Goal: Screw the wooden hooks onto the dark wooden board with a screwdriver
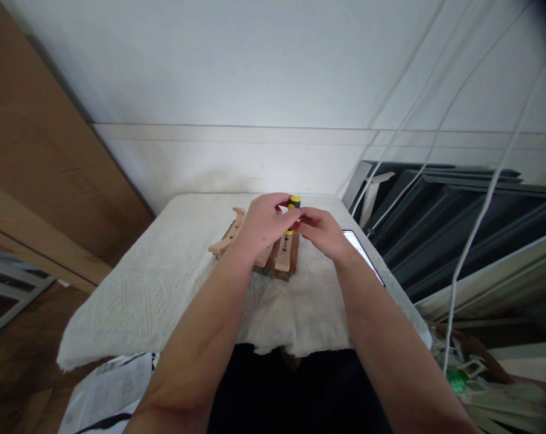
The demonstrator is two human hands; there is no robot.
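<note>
A short screwdriver (294, 201) with a yellow and black handle stands roughly upright over a wooden piece. My left hand (269, 220) has its fingers closed around the handle from the left. From the right, my right hand (319, 228) pinches at the same handle, lower down. Beneath the tool lies a pale wooden hook strip (283, 256) with dark holes or screws, on a darker brown wooden board (292, 271). Another pale wooden hook (230, 236) lies at the board's left end. My left hand and forearm hide the board's middle.
A white textured cloth (164, 271) covers the table. A phone (361, 253) lies by the right edge, partly behind my forearm. White cables (476, 235) hang at the right, before dark stacked panels (472, 211). Large cardboard (51, 120) leans at the left.
</note>
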